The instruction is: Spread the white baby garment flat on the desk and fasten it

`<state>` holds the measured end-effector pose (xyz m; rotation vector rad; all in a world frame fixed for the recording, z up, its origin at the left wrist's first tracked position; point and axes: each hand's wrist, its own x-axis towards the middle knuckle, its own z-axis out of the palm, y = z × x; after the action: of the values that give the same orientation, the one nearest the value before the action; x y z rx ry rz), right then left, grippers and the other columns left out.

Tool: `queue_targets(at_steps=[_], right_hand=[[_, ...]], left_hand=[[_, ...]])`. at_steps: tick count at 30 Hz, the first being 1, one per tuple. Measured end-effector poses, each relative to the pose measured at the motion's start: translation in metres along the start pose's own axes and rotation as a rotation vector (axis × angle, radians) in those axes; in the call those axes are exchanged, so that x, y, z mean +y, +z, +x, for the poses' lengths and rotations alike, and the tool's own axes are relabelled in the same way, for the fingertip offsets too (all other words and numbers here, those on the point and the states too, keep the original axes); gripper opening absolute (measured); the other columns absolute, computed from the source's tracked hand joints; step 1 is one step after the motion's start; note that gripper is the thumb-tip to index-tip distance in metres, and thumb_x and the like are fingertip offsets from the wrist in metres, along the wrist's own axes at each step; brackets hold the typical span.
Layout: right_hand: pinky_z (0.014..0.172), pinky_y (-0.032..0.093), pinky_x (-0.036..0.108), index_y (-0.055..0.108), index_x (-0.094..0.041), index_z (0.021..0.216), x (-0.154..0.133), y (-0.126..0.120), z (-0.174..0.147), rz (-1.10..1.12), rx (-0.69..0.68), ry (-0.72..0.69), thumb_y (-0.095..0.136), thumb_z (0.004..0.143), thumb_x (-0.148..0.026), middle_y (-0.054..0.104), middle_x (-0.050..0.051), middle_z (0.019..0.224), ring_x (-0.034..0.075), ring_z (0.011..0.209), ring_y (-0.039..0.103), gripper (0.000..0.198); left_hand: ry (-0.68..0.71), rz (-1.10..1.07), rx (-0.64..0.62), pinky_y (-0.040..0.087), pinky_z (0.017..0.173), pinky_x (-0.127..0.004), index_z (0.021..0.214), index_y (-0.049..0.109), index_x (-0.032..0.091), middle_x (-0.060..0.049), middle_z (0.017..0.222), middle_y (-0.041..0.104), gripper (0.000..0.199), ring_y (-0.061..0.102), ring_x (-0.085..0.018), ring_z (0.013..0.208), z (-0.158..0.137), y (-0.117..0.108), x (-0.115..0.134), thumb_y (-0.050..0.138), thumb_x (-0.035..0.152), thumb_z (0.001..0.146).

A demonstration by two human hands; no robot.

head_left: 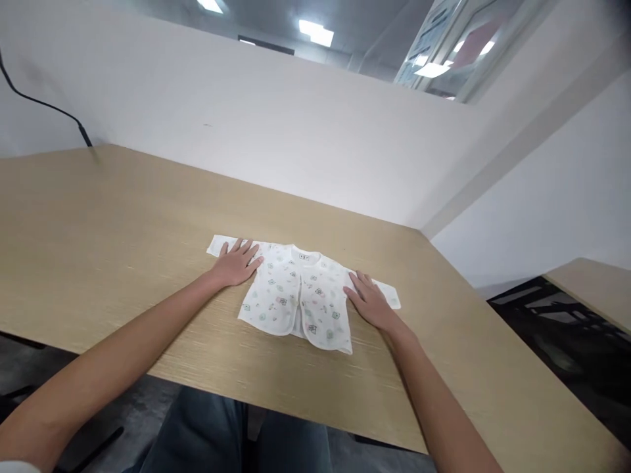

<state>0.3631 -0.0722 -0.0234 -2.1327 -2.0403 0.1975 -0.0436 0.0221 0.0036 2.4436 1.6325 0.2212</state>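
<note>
Small white baby shirt (296, 292) of thin cotton, printed with tiny green, pink and grey motifs, front opening down the middle; spread flat, front up, on pale wood-grain table (98, 263), roughly mid-table and a little back from near edge. Both short sleeves stretched straight out to either side, collar toward white partition wall (276, 125), rounded hem toward the person.

Left hand (236, 264): palm down, flat on the shirt's left sleeve and shoulder, fingers extended and slightly fanned, pointing away and a touch to the right. Open, gripping nothing, only pressing on cloth. Forearm bare, reaching in from lower left, low over the tabletop.

Right hand (369, 302): likewise palm down and open, fingers straight and close together, pointing up and to the left, resting on the right sleeve just beside the shirt's body. Nothing grasped. Forearm bare, coming in from lower right across near table edge.

Hands well apart, shirt's buttoned front between them.

Black cable (44, 104) along the wall at far left, meeting the table's back corner. Dark trousers (221, 433) below the table edge.
</note>
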Motion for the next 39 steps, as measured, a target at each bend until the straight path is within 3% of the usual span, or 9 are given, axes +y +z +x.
queue_targets(at_steps=[5, 27, 39], right_hand=[[0.129, 0.019, 0.055, 0.034, -0.02, 0.162, -0.002, -0.001, -0.001, 0.008, 0.001, 0.007, 0.024, 0.102, -0.066, 0.025, 0.011, 0.171, 0.032, 0.159, 0.016, 0.076], [0.13, 0.011, 0.047, 0.029, -0.018, 0.164, -0.017, -0.013, -0.005, 0.039, -0.074, 0.053, 0.029, 0.103, -0.061, 0.013, 0.01, 0.173, 0.028, 0.161, 0.008, 0.075], [0.129, 0.015, 0.052, 0.034, -0.019, 0.162, -0.015, -0.007, -0.002, 0.016, -0.024, 0.086, 0.023, 0.106, -0.056, 0.022, 0.009, 0.172, 0.027, 0.16, 0.015, 0.068]], left_hand=[[-0.027, 0.021, -0.011, 0.008, 0.124, -0.068, 0.162, 0.033, 0.029, -0.003, 0.173, 0.019, 0.074, 0.011, -0.034, 0.16, 0.0, -0.003, 0.001, 0.012, 0.065, 0.101], [-0.037, 0.031, 0.043, 0.011, 0.124, -0.067, 0.16, 0.039, 0.03, -0.003, 0.171, 0.024, 0.067, 0.015, -0.034, 0.159, 0.005, 0.006, -0.005, 0.018, 0.06, 0.103], [-0.045, 0.006, 0.064, 0.01, 0.121, -0.071, 0.158, 0.041, 0.033, -0.002, 0.17, 0.027, 0.065, 0.017, -0.035, 0.159, 0.01, 0.008, -0.013, 0.02, 0.061, 0.104]])
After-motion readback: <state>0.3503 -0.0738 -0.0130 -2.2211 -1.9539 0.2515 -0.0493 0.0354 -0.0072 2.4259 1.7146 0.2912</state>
